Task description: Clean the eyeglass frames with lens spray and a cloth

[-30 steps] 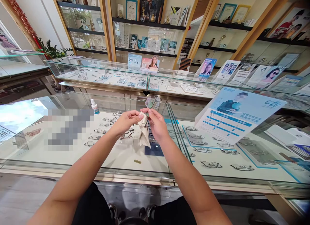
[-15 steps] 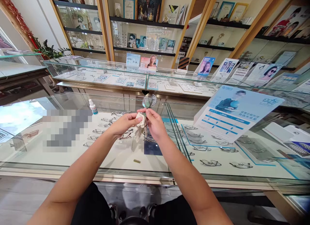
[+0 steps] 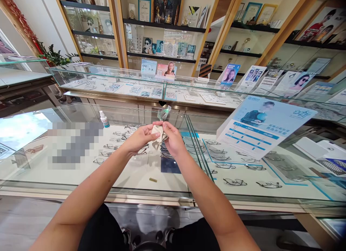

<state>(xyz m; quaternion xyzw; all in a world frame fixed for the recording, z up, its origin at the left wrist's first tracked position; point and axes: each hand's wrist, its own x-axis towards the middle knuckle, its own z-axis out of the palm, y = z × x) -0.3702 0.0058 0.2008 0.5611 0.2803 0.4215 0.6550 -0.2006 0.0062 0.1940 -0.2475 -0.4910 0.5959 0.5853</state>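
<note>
Crumpled cream cloth (image 3: 157, 130), left hand (image 3: 140, 137) and right hand (image 3: 173, 137) pinching it against clear-lensed eyeglasses (image 3: 162, 115), long axis pointing forward

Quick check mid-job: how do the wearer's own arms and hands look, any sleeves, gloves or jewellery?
The left arm and right arm are bare as far as they show, with no sleeves in view. The left hand and right hand are ungloved; I see no watch, bracelet or ring.

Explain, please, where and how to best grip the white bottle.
Probably by the white bottle's body, below its cap, left hand coming from the right: it stands upright, the body looks wider than the cap, and that side faces the hand, which holds a cloth.
</note>
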